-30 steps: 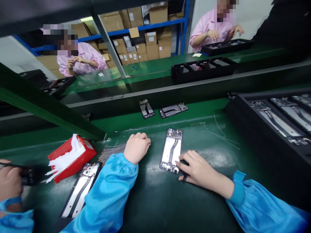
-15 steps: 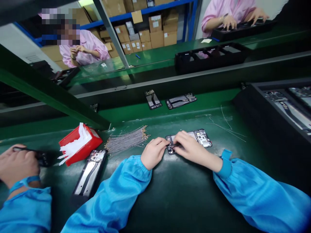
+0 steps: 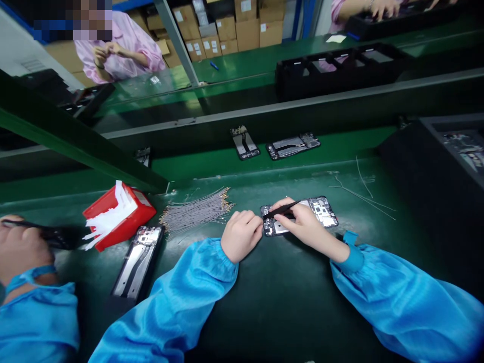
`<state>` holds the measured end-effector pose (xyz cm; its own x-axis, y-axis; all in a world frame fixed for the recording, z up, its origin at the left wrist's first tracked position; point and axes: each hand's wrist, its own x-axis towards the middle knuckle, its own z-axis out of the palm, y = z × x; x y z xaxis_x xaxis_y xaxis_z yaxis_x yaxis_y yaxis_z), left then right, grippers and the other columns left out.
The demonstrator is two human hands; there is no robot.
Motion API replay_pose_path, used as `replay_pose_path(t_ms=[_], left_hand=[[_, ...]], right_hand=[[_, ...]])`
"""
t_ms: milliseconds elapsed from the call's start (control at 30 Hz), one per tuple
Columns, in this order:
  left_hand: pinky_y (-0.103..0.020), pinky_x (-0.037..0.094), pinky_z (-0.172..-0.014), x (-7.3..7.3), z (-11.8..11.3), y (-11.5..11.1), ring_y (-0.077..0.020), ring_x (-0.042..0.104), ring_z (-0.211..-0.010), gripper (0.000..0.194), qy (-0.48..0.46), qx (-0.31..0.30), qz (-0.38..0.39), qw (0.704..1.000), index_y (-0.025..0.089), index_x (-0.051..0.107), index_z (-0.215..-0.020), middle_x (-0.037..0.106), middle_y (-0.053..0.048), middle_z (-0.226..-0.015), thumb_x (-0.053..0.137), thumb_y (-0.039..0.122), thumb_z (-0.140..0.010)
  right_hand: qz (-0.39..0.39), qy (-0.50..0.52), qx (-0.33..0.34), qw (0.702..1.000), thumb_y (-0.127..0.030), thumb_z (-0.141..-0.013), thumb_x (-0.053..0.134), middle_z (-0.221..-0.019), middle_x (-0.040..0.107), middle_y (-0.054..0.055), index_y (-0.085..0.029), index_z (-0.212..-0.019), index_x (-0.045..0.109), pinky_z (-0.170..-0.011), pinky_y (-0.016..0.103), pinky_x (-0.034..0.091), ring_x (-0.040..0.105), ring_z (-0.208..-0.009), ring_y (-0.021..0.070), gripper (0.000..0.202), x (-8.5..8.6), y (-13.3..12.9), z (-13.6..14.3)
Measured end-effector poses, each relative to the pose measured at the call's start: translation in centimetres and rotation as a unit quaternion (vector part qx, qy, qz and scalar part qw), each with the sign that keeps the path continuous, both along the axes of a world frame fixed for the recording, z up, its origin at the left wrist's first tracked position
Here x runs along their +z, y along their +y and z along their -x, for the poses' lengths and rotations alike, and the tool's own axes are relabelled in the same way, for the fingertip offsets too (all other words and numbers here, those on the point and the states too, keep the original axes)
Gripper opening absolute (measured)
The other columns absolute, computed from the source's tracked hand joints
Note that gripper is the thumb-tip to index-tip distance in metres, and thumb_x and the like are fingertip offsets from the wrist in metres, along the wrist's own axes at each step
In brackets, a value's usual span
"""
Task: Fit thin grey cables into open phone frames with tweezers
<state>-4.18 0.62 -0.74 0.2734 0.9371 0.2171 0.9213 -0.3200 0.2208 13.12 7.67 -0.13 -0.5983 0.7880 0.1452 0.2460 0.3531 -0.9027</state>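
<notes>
An opened phone [image 3: 323,212] lies flat on the green bench, its circuit board showing at the right end. My right hand [image 3: 297,217] is closed on black tweezers [image 3: 282,209], whose tips point at the phone's left end. At that same left edge rests my left hand [image 3: 242,234], its fingers curled together; whatever they may hold is hidden. Thin grey cables with gold ends [image 3: 196,212] lie in a bundle to the left of my left hand.
Left of the cables are a red bin [image 3: 145,214] with white strips and another opened phone [image 3: 136,267]. A co-worker's hand [image 3: 22,252] is at far left. Two phones [image 3: 245,143] [image 3: 293,146] lie behind, loose wires [image 3: 363,201] and a black tray [image 3: 427,166] at right.
The tweezers now show clearly in my right hand, which has turned and opened up the view of them. My left fingers have curled in more. The whole view has shifted slightly.
</notes>
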Motion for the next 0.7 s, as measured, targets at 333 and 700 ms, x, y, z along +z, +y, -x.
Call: replay_pose_path(t_ms=[333,700], left_hand=[[-0.028,0.033,-0.065,0.27,-0.13,-0.06,-0.0145,0.046,-0.07,0.02,0.009,-0.002,-0.02,1.0,0.018,0.056,-0.075,0.053,-0.002,-0.071,0.04,0.021,-0.087],[-0.028,0.031,-0.063,0.22,-0.33,0.01,-0.015,0.042,-0.066,0.024,0.04,-0.004,-0.041,0.998,0.017,0.054,-0.07,0.048,-0.002,-0.067,0.037,0.021,-0.087]], right_hand=[[0.007,0.03,-0.021,0.999,-0.021,-0.077,0.056,-0.085,0.061,0.003,-0.02,-0.083,0.054,-0.076,0.034,0.046,0.059,-0.085,0.0177,0.006,0.0,-0.48,-0.23],[0.024,0.04,-0.028,0.998,-0.024,-0.077,0.057,-0.078,0.064,0.001,-0.02,-0.067,0.046,-0.069,0.032,0.046,0.06,-0.074,0.016,0.016,0.45,-0.67,-0.13]])
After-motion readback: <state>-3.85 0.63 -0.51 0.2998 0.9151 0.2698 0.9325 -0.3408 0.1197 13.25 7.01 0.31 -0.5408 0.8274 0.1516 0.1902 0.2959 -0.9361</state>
